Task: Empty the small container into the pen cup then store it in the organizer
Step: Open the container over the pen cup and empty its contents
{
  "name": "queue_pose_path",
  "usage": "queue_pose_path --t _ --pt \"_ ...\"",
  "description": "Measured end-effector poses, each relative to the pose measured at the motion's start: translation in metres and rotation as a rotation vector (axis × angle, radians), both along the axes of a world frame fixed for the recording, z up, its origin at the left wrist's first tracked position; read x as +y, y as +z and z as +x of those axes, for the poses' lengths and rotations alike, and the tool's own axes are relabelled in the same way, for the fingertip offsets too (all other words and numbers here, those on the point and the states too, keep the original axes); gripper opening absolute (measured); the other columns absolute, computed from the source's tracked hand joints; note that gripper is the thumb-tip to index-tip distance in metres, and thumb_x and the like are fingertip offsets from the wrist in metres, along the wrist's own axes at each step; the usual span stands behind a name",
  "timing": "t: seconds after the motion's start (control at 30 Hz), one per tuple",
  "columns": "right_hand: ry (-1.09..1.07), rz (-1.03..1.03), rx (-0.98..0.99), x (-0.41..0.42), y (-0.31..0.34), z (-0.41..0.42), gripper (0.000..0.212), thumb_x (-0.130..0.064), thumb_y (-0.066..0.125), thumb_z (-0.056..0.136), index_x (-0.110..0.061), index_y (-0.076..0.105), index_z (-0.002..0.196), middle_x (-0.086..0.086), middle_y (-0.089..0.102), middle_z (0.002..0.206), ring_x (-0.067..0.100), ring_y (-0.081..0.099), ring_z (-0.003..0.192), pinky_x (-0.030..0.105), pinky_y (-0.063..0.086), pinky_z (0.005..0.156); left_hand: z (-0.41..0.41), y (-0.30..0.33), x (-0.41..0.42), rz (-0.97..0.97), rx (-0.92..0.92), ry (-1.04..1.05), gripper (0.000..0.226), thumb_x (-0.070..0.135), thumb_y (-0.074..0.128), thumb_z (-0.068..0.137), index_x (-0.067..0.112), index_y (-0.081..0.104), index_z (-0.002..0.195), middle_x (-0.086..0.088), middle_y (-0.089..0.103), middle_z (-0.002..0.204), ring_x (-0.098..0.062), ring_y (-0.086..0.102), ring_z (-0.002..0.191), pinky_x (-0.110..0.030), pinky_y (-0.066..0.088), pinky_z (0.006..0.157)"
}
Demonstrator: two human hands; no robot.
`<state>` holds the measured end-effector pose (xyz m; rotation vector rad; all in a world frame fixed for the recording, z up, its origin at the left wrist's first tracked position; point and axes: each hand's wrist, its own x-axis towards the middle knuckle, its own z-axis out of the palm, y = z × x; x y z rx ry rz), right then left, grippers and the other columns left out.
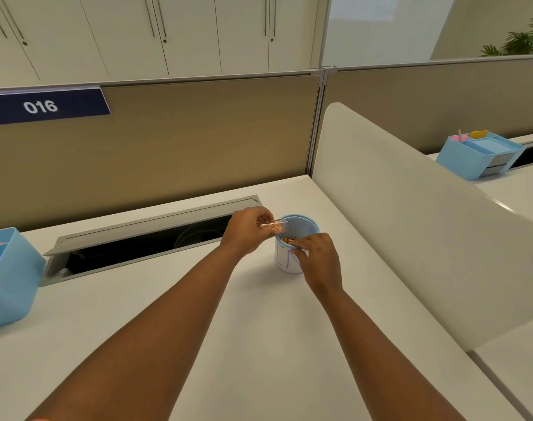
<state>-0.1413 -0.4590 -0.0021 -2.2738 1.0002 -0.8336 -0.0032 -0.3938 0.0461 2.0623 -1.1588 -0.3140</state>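
Observation:
A blue mesh pen cup [301, 227] with a white label on its side stands on the white desk [259, 344], near the white divider. My left hand [248, 230] holds a small clear container [274, 225] tilted over the cup's left rim; orange bits show inside it. More orange pieces lie inside the cup. My right hand [318, 258] grips the cup's near rim and side, steadying it. A blue desk organizer [7, 275] sits at the desk's far left edge, partly cut off by the frame.
An open cable trough [143, 241] with a raised grey lid runs along the back of the desk. A tall white divider [411, 226] borders the right side. Beyond it, another blue organizer [479, 154] sits on the neighbouring desk. A tan partition stands behind.

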Motion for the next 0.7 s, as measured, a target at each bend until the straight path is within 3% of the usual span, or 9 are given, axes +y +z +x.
queue_pose_path --t 0.23,0.4,0.57,0.7 --pt "0.053 0.060 -0.085 -0.003 -0.002 -0.001 0.031 -0.025 0.073 0.073 -0.012 0.068 0.101 0.010 0.069 0.107 0.021 0.051 0.104 0.018 0.035 0.079 -0.002 0.017 -0.014 0.101 -0.284 -0.141 0.030 0.019 0.074 0.071 0.011 0.068 0.100 -0.011 0.059 0.103 -0.026 0.055 0.093 -0.034 0.044 0.072" --pt "-0.093 0.011 -0.281 -0.004 -0.002 0.002 0.033 -0.025 0.075 0.071 -0.012 0.062 0.099 0.010 0.067 0.102 0.018 0.051 0.098 0.022 0.040 0.076 -0.009 0.022 -0.023 0.179 -0.367 -0.227 0.040 0.013 0.074 0.071 0.010 0.059 0.108 -0.013 0.061 0.106 -0.027 0.056 0.094 -0.031 0.041 0.069" --pt "0.067 0.030 -0.166 -0.017 0.002 0.008 0.040 -0.031 0.067 0.079 -0.017 0.054 0.114 0.006 0.065 0.113 0.023 0.052 0.104 0.038 0.045 0.087 -0.014 0.022 -0.023 0.124 -0.310 -0.270 0.051 0.007 0.077 0.066 0.012 0.044 0.105 -0.014 0.059 0.107 -0.028 0.056 0.086 -0.041 0.053 0.072" --pt "0.078 0.027 -0.051 -0.025 0.002 0.015 0.030 -0.042 0.058 0.083 -0.026 0.058 0.107 0.003 0.067 0.107 0.020 0.051 0.105 0.030 0.026 0.084 -0.014 0.022 -0.026 0.084 -0.310 -0.274 0.046 0.007 0.076 0.066 0.012 0.043 0.098 -0.012 0.057 0.104 -0.028 0.054 0.084 -0.042 0.052 0.072"
